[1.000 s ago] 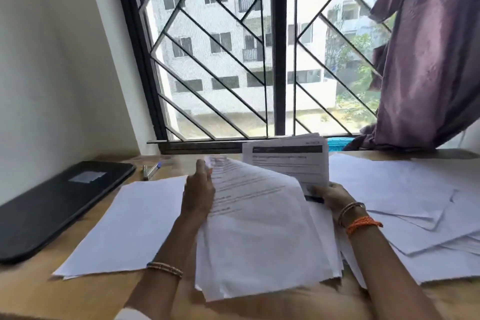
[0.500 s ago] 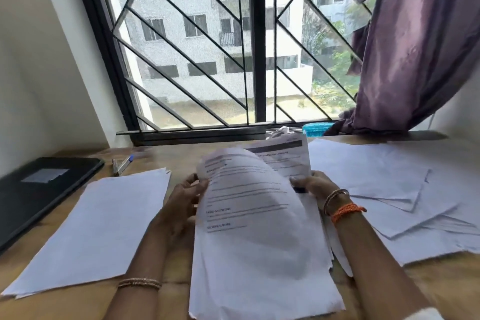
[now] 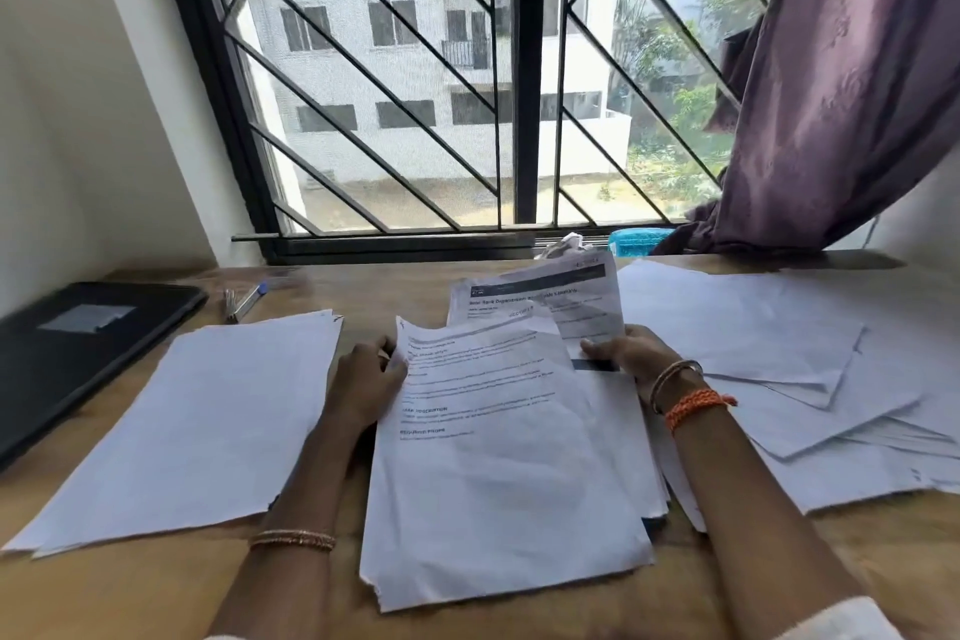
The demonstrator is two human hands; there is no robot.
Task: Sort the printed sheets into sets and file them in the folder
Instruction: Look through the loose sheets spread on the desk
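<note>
While the left hand grips the left edge of the top printed sheet on the centre stack, the right hand pinches a raised header sheet behind it. A black folder lies closed at far left on the wooden table, beside a face-down pile.

Purple curtain by the barred window — pens on the wooden table.
</note>
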